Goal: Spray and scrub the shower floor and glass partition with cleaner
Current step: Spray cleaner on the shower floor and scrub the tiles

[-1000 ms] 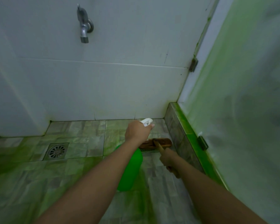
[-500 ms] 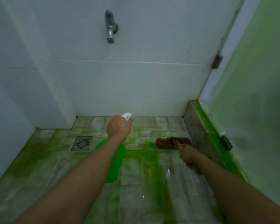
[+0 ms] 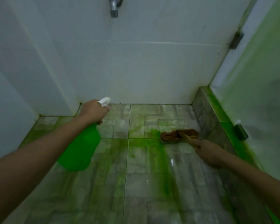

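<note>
My left hand (image 3: pixel 92 111) grips the white trigger head of a green spray bottle (image 3: pixel 81 149), held above the floor at the left with the nozzle toward the back wall. My right hand (image 3: pixel 208 152) holds the wooden handle of a brown scrub brush (image 3: pixel 179 135). Its head rests bristles-down on the shower floor (image 3: pixel 144 183) near the right kerb. Green cleaner streaks the grey tiles, thickest just left of the brush. The glass partition (image 3: pixel 262 97) on the right is hazed with green.
A metal tap (image 3: pixel 114 7) sticks out of the white tiled back wall. A raised tiled kerb (image 3: pixel 207 117) carries the glass, with a dark clamp (image 3: pixel 240 131) at its base and a hinge (image 3: pixel 236 40) higher up. My left arm covers the floor at the left.
The view has swung left and down. My left hand with the bottle has drifted left, away from the brush. The brush stays on the floor by the kerb. The drain is now out of sight.
</note>
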